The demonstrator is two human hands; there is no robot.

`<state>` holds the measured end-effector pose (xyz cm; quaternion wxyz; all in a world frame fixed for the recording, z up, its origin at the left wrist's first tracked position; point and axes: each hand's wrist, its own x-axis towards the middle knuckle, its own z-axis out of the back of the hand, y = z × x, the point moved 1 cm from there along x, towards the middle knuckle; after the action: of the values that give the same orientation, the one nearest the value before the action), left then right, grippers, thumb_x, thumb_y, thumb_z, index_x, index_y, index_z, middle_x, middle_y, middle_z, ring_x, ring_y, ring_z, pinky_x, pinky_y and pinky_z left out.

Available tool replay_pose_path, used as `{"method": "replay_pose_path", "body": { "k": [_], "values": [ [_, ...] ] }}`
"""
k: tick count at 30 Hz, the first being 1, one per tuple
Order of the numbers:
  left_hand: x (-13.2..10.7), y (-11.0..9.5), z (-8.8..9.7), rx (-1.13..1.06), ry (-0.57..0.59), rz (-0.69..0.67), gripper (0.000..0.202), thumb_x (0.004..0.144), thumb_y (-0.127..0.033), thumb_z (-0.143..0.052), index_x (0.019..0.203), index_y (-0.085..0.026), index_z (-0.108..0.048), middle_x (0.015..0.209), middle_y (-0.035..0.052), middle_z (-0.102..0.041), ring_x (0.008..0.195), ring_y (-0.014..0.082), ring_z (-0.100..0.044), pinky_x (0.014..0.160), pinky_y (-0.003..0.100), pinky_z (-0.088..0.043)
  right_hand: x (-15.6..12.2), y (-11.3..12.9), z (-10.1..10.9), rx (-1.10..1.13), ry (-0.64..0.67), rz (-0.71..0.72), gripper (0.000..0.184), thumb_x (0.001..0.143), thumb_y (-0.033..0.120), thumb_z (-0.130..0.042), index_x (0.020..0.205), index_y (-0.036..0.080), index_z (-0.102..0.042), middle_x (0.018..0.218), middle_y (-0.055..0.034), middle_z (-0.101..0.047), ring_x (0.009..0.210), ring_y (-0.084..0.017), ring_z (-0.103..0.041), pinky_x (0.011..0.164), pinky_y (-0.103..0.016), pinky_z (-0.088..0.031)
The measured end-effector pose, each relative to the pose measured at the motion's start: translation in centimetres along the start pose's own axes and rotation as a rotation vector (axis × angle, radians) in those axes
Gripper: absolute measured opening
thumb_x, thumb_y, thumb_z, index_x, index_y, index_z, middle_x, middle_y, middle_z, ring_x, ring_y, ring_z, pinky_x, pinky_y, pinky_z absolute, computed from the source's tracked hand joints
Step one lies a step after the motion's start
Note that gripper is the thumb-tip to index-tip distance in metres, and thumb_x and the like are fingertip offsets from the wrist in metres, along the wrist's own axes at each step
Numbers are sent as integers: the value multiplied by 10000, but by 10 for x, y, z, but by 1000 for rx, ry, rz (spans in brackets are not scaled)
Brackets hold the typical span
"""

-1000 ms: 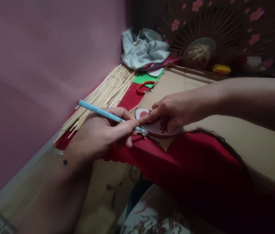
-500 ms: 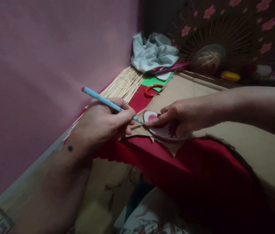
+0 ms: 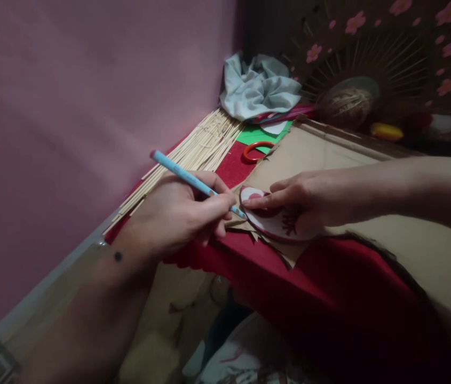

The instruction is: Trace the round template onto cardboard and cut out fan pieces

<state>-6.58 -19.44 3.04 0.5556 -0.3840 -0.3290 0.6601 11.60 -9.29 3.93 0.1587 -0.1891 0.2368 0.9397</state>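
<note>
A light blue pencil [image 3: 185,175] is pinched in my left hand [image 3: 187,213], its dark red end pointing up and left. Its tip meets the lower left edge of a white and red cutout [image 3: 277,221] with a curved outline and dark red marks. My right hand [image 3: 305,197] presses this cutout flat against a torn-edged brown cardboard sheet [image 3: 329,149], index finger stretched out over it. Part of the cutout is hidden under that hand. Both lie over a red cloth [image 3: 273,266].
Thin wooden sticks [image 3: 205,141] lie along the pink wall [image 3: 89,106]. Behind them sits a crumpled pale blue cloth [image 3: 259,88]. An orange ring-shaped handle [image 3: 249,153] rests near green paper [image 3: 267,136]. A large fan with pink flowers [image 3: 369,58] stands at the back, near a yellow object [image 3: 386,131].
The pencil tip has slid down along the cutout's left edge with my left hand. My right hand stays pressed on the cutout. The whole view has shifted slightly.
</note>
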Motion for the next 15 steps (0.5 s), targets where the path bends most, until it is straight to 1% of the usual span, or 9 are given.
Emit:
{"method": "replay_pose_path", "body": {
  "k": [2,4,9,13,15],
  "values": [
    [6,2,1,-69,-2,-11,138,724,-297,-582,640,-193,-615,461,-7,-610,328,90,-510,317,174,-382,0,0,0,-4,-12,9,770,665,88,-554,1380,296,-358,1068,-30,-596,874,-179,-571,724,-249,-433],
    [11,4,2,-120,3,0,123,714,-283,-589,633,-191,-603,471,3,-611,338,102,-527,321,185,-394,0,-2,-1,-14,-13,14,779,674,93,-547,1391,307,-331,1071,-31,-585,866,-174,-569,716,-247,-433],
    [23,4,4,-181,61,88,133,708,-277,-584,612,-186,-579,474,16,-594,325,124,-521,271,209,-361,2,-3,-1,19,8,-41,879,645,108,-564,1434,271,-212,1074,-27,-591,854,-170,-568,695,-233,-431],
    [33,0,7,-143,136,92,172,717,-250,-580,570,-161,-572,466,21,-594,342,116,-536,317,211,-418,2,-2,1,72,19,-44,853,653,121,-543,1428,289,-230,1017,-1,-606,811,-158,-573,657,-215,-430],
    [37,0,8,-132,146,84,175,730,-242,-571,581,-150,-570,463,18,-593,344,113,-539,337,211,-434,2,-1,2,80,18,-45,828,656,134,-541,1420,288,-261,978,1,-608,767,-151,-570,624,-209,-424]
  ]
}}
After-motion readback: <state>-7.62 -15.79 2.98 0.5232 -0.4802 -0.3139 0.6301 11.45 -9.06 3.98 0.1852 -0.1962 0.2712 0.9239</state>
